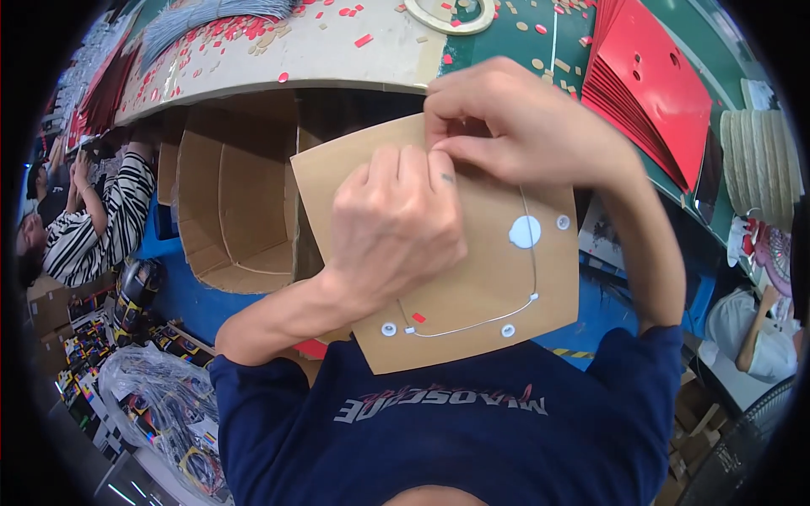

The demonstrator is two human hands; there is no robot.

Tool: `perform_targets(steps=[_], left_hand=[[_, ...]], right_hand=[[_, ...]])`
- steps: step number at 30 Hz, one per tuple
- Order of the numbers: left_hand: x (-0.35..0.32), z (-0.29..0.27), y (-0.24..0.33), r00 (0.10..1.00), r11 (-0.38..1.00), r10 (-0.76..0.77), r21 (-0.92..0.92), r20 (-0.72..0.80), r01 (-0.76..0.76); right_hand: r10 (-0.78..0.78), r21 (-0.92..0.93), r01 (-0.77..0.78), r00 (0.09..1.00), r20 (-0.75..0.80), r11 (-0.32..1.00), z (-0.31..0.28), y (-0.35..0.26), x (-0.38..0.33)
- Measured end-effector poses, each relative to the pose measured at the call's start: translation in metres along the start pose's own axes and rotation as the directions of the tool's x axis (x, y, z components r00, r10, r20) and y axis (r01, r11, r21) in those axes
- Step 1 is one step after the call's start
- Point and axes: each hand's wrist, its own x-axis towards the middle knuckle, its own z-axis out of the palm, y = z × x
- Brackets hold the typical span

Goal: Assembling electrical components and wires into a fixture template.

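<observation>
A flat brown cardboard sheet (472, 304) is tilted in front of my chest. A thin grey cord (472, 325) loops across its face, passing small white clips (534, 297) and running up beneath my hands. A white disc (524, 232) and several small white round studs (563, 223) sit on the sheet. My left hand (396, 221) is closed in a fist over the sheet's middle. At the sheet's upper edge, my right hand (510, 122) is pinched closed, fingertips meeting those of the left. Whatever lies between the fingertips is hidden.
Beyond the sheet are an open cardboard box (240, 185) and a worktable (363, 63) strewn with red and tan chips. On it lie a grey cord bundle (211, 21), a tape roll (451, 13) and red folded sheets (654, 80). Another person (101, 219) is at far left.
</observation>
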Motion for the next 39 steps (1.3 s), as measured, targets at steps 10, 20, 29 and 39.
perform_targets(steps=[10,20,29,39], left_hand=[[0.01,-0.003,-0.011,0.999,0.966,-0.034,-0.254,0.032,0.041],[-0.001,-0.006,-0.035,0.948,0.705,-0.314,-0.655,0.053,0.27],[-0.004,-0.006,-0.043,0.967,0.729,-0.251,-0.646,0.053,0.225],[0.001,0.001,-0.043,0.964,0.691,-0.26,-0.685,0.062,0.231]], right_hand=[[0.052,0.014,-0.051,0.99,-0.128,0.999,-0.002,0.004,-0.012],[0.135,-0.183,-0.27,0.834,-0.534,0.945,0.049,-0.036,-0.036],[0.127,-0.234,-0.333,0.779,-0.614,0.913,0.057,-0.041,-0.025],[0.029,-0.335,-0.222,0.868,-0.496,0.916,0.041,-0.03,-0.025]])
